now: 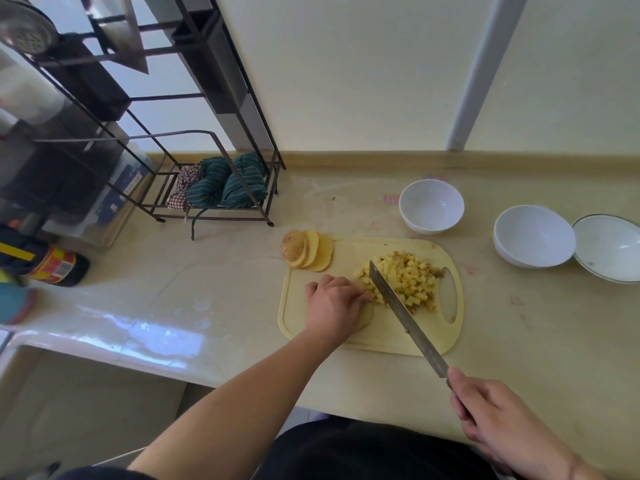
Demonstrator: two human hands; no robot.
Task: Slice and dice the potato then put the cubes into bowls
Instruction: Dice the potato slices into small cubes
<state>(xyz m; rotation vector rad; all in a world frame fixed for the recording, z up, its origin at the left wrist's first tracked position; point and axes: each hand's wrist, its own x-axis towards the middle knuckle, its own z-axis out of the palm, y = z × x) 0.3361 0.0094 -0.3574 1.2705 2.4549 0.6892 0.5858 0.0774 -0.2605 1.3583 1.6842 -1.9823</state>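
Counter (207, 271): a pale worktop along a cream wall, with a dark wire rack (194, 140) at the back left holding bunched striped cloths (225, 183).
Cutting board (370, 327): a yellow plastic board near the front edge, its handle hole to the right.
Bowls: three white ones stand empty, well apart from the board's right side — a small bowl (431, 206) behind, a wider bowl (533, 237) touching a rimmed bowl (609, 247).
Knife (401, 310): a long blade angled across the board, its tip among the cubes.
Right hand (498, 417): fingers wrapped round the knife handle, low at the frame's right.
Left hand (334, 303): palm down, fingers curled onto the potato at the blade's left; what it pins is hidden, probably a stack of strips.
Potato slices (308, 252): the end piece and several rounds fanned at the board's far left corner, not yet cut.
Potato cubes (405, 280): a loose heap on the board's right half, beside the handle hole.
Step in hand: dicing — roughly midway, judged by the uncut rounds and empty bowls.
Next move: short, even downward cuts, fingertips tucked back from the edge.
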